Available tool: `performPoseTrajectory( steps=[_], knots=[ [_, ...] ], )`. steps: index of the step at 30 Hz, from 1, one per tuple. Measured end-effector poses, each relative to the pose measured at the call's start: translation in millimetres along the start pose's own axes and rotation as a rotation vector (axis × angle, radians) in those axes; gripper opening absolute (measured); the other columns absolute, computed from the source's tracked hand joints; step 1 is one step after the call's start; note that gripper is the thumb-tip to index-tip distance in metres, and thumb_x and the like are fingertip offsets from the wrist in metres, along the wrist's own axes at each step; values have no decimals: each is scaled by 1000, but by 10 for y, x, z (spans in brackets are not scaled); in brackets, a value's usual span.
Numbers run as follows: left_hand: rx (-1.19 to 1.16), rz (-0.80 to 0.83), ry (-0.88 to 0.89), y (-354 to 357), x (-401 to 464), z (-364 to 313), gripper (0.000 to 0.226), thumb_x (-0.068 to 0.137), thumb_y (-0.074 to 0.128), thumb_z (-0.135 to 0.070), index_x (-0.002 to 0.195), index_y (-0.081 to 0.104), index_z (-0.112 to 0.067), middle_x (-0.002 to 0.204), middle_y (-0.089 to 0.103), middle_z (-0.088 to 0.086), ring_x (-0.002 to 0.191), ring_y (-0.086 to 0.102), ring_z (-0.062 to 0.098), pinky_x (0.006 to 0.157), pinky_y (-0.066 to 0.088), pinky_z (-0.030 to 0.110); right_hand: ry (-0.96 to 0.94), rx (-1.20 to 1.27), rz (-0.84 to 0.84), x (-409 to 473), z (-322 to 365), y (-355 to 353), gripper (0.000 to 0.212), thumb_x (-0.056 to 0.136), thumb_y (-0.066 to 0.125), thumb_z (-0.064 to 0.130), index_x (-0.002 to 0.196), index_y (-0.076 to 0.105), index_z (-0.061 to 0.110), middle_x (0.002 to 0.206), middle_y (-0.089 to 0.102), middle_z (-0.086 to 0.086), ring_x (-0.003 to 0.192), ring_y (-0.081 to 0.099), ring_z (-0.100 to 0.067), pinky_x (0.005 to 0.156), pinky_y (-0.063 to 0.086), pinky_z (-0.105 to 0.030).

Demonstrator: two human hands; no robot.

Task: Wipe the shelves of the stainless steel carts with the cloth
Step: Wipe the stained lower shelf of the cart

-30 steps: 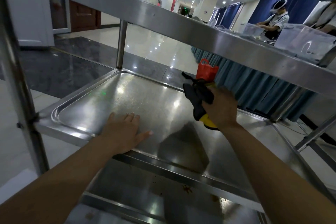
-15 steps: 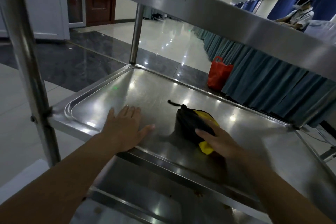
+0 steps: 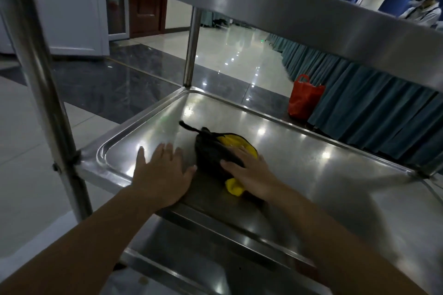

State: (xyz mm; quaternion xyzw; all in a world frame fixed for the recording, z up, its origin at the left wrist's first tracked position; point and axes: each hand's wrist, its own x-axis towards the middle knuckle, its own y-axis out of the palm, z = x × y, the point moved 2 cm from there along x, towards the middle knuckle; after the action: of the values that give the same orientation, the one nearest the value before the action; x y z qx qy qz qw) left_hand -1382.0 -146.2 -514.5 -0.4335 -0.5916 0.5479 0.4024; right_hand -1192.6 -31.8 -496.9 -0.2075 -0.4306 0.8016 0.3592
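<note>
While left hand [image 3: 160, 176] lies flat on the middle shelf [image 3: 311, 170], likely bracing the cart, right hand [image 3: 249, 172] presses straight-fingered on the cloth [image 3: 213, 151] mid-shelf to wipe.

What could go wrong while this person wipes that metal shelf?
The cloth is bunched under the right hand, so it may wipe only a narrow strip. The left hand lies flat on the middle shelf and may leave prints. The upper shelf hangs close overhead, so rising carelessly could mean a bump.
</note>
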Motion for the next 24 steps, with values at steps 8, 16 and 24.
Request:
performPoseTrajectory(
  steps=[8, 16, 24],
  knots=[
    [-92, -81, -93, -36, -68, 169, 69, 94, 13, -62, 150, 15, -21, 162, 8, 0, 149, 2, 20, 116, 1, 56, 349, 51, -263, 373, -719, -522, 41, 93, 51, 50, 132, 50, 37, 116, 61, -4, 117, 53, -31, 108, 32, -56],
    [-149, -124, -232, -15, -94, 253, 71, 97, 19, -54, 152, 8, -11, 162, 6, 11, 149, 2, 25, 119, -1, 51, -24, 30, -51, 1445, 827, 497, 47, 88, 53, 55, 132, 50, 38, 120, 61, -4, 114, 53, -29, 102, 40, -52],
    [-96, -109, -255, -23, -127, 259, 74, 97, 17, -54, 153, 6, -7, 161, 2, 15, 149, -1, 29, 118, -1, 52, -68, 32, -78, 1557, 693, 422, 44, 87, 50, 57, 126, 54, 38, 101, 59, 6, 95, 54, -17, 87, 41, -37]
  ],
)
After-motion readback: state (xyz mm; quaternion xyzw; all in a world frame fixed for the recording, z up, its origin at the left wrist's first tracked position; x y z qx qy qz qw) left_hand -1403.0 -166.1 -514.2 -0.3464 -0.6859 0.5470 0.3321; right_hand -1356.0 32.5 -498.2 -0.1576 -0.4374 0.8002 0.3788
